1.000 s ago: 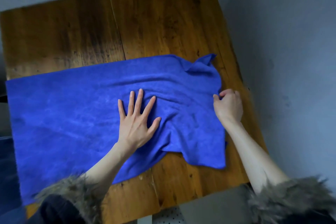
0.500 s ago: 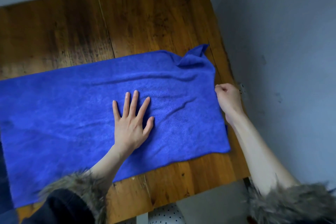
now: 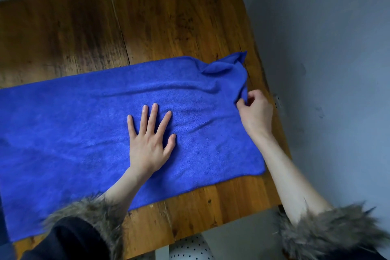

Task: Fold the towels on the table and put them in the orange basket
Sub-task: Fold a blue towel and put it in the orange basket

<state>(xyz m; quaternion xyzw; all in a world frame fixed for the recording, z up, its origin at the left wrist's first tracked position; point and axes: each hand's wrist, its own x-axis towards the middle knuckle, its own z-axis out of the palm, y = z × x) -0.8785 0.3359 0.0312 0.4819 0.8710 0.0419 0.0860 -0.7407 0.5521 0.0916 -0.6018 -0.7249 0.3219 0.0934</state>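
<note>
**Blue towel spread flat, right edge pinched for the fold**

The blue towel lies spread lengthwise across the wooden table, its left end running out of view and its near edge close to the table's front; no orange basket shows. Near the towel's middle the left hand rests palm-down with fingers straight and fanned, pressing the cloth to the wood and gripping nothing. Right of that hand, shallow ripples run toward the towel's right end; its far right corner is rucked up and partly turned over. At the right edge, below that corner, the right hand has fingers and thumb curled together on a pinch of the hem. Fur-trimmed cuffs frame both wrists at the table's near side.

The cloth looks soft, light and limp, plush enough to cling slightly to the wood rather than slide; it should drape and wrinkle when lifted. A sound hold is likely at the corners or along the short right edge, carried over while the flat hand anchors the middle; the rucked corner probably wants straightening first.
</note>
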